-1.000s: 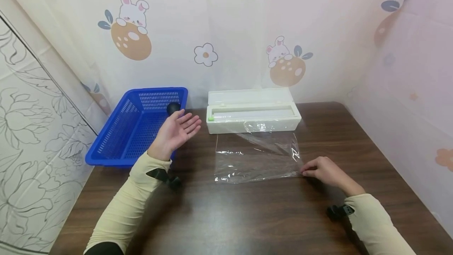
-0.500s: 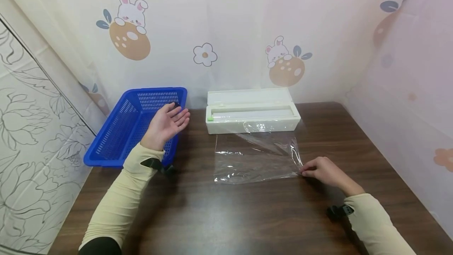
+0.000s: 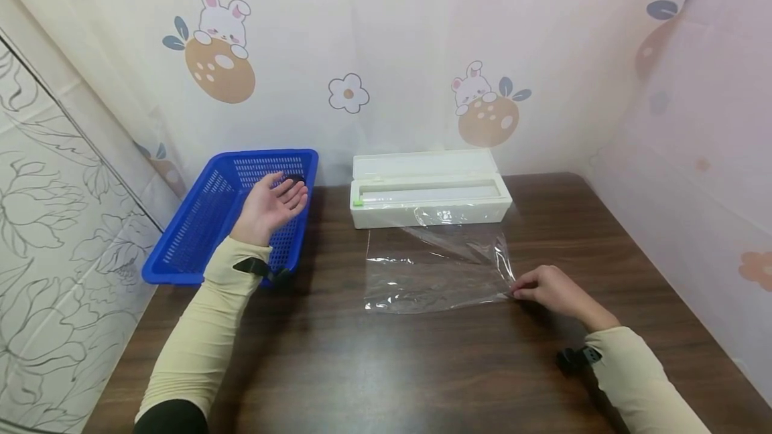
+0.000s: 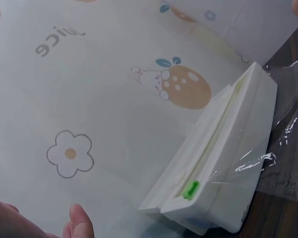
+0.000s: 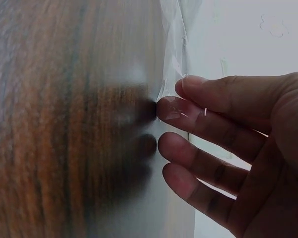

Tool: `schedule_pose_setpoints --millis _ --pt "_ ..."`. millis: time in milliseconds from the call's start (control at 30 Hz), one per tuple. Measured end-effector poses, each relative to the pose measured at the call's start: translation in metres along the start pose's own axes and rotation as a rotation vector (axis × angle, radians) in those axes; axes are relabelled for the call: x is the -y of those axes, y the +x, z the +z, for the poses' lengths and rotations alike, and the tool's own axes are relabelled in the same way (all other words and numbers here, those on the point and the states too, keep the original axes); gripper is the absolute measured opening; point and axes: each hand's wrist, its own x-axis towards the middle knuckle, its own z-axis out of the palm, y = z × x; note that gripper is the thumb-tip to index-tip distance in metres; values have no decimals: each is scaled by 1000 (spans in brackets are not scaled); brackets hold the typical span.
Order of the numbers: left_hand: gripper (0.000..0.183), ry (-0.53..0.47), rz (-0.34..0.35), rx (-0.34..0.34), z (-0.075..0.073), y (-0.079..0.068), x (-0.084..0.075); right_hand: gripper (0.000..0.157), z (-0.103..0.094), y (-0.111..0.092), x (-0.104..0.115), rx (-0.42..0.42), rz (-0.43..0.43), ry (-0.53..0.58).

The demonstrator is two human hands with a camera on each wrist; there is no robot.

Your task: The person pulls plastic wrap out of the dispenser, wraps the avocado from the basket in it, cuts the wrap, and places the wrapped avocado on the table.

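A sheet of clear cling film point(image 3: 434, 273) runs from a white dispenser box point(image 3: 431, 209), lid up, onto the table. My right hand point(image 3: 551, 293) pinches the film's near right corner between thumb and index finger, as the right wrist view also shows with the film point(image 5: 176, 54) at the fingertips. Over the right side of the blue basket point(image 3: 205, 213), my left hand point(image 3: 268, 209) hovers palm up with relaxed fingers and nothing in them. Just behind its fingers is a dark round object point(image 3: 295, 178) in the basket, partly hidden.
On the box's left end is a green slider point(image 3: 358, 202), seen too in the left wrist view. A printed curtain point(image 3: 398, 39) hangs directly behind the box and basket. The brown wooden table point(image 3: 386, 374) extends towards me.
My left hand has moved left, from beside the basket to above it, now partly covering the dark round object. The right hand and the film have stayed almost still.
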Motion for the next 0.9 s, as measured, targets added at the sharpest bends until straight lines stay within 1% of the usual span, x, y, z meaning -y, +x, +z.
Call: schedule_pose_setpoints --millis 100,233,333,633,767,900 --pt "55 -11 -3 -23 -2 3 -4 6 -1 0 1 5 -8 2" --pt "51 -12 -9 -60 -5 7 -10 6 -1 0 2 9 3 6" --pt "49 -17 -9 -75 -7 8 -15 6 -1 0 2 10 13 9" --pt "47 -37 -7 -94 -10 9 -26 6 -2 -2 3 7 12 4" --pt "51 -61 -8 -99 -12 9 -29 6 -2 -2 3 4 15 4" --pt "55 -94 -15 -100 -17 11 -33 6 -1 -2 2 6 24 10"
